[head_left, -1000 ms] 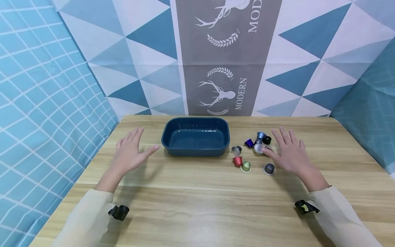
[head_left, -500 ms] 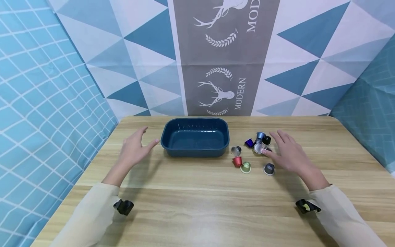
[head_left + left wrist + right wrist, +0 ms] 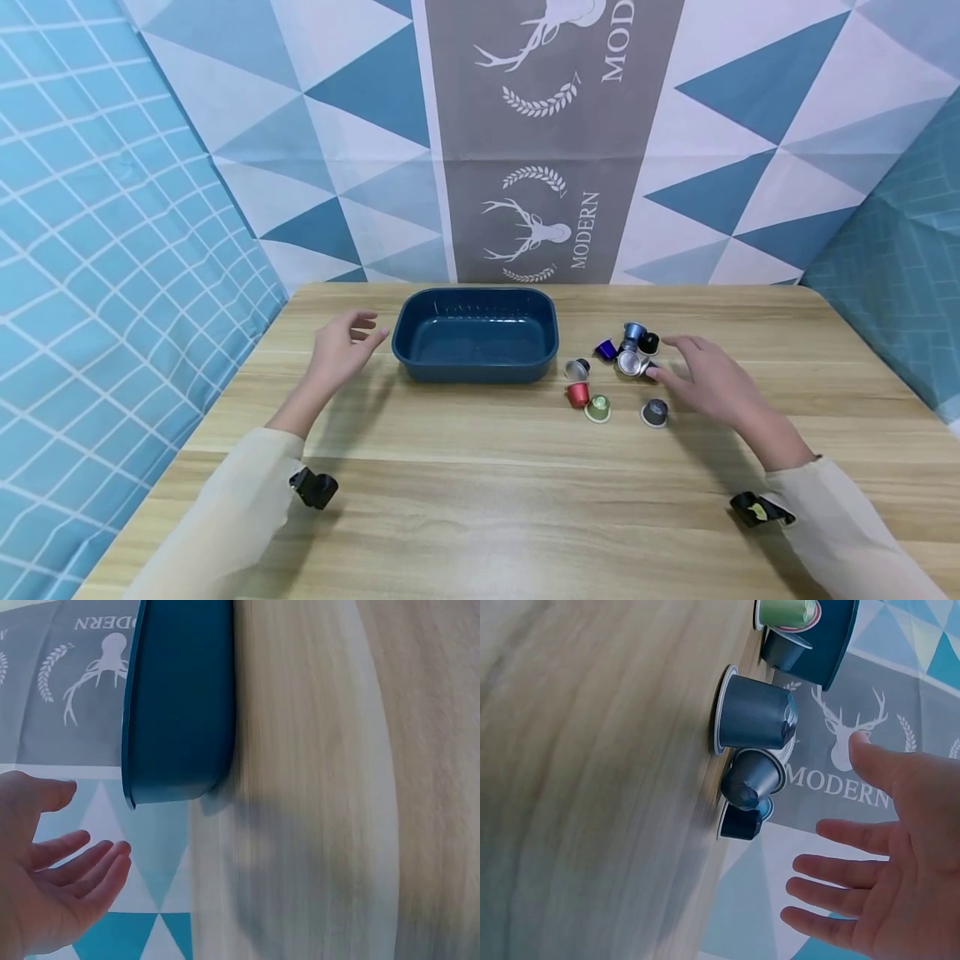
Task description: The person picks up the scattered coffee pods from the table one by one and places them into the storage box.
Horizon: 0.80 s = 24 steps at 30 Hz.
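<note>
My left hand (image 3: 341, 346) hovers just left of a dark blue rectangular bin (image 3: 472, 372), its fingers loosely bent with nothing in them. In the left wrist view, thumb and fingers are apart near the end of the bin. At the right, my right hand (image 3: 708, 383) hangs beside a small cluster of coffee capsules, thumb tip overlapping a silver-faced capsule's (image 3: 629, 362) neighbour. Next to that cluster are a light blue capsule (image 3: 633, 331) and a black one (image 3: 648, 342). The right wrist view shows this hand's fingers spread and holding nothing, with a dark grey capsule (image 3: 757, 712) standing nearby.
Between bin and cluster lie a purple-blue capsule (image 3: 606, 350), a grey one (image 3: 576, 371), a red one (image 3: 577, 394) and a green one (image 3: 597, 407). The wooden table (image 3: 480, 500) meets patterned cloth walls (image 3: 375, 125) at the back and sides.
My left hand has moved right, closer to the bin, and its fingers have bent. The right hand has lowered slightly beside the capsules, its fingers drawing closer together.
</note>
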Tool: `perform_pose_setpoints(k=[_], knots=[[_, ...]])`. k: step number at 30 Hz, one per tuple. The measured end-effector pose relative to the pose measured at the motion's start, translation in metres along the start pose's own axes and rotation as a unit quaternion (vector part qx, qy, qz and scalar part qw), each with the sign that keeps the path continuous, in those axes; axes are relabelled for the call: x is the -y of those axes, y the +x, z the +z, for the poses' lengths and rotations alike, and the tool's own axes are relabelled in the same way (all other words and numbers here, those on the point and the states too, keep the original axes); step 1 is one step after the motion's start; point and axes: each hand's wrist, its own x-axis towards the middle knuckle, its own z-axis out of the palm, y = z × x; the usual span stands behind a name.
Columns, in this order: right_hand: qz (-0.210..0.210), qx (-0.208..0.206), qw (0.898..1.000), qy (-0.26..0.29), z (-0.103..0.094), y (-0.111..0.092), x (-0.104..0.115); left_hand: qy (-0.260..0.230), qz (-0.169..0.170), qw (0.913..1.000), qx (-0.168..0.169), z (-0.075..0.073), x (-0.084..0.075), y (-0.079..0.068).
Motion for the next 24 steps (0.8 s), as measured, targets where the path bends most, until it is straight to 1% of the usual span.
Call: perform_pose_setpoints(k=[2,7,11,15,20,24], knots=[[-0.001,0.001,1.0,0.004,0.0,-0.002,0.0,-0.012,-0.011,0.9999,0.005,0.003,0.001,0.002],[-0.009,-0.004,1.0,0.006,-0.001,-0.005,0.002,-0.047,-0.052,0.9974,0.02,0.008,0.0,0.009],[-0.014,-0.002,1.0,0.009,-0.001,-0.009,0.004,-0.077,-0.082,0.9933,0.028,0.013,-0.002,0.015],[-0.022,-0.006,1.0,0.008,0.001,-0.011,0.006,-0.098,-0.102,0.9892,0.035,0.017,-0.003,0.019],[-0.025,-0.005,1.0,-0.005,0.001,-0.013,0.007,-0.094,-0.12,0.9871,0.049,0.021,-0.005,0.026],[-0.031,-0.005,0.999,-0.018,0.0,-0.012,0.008,-0.079,-0.121,0.9881,0.053,0.023,-0.006,0.031]])
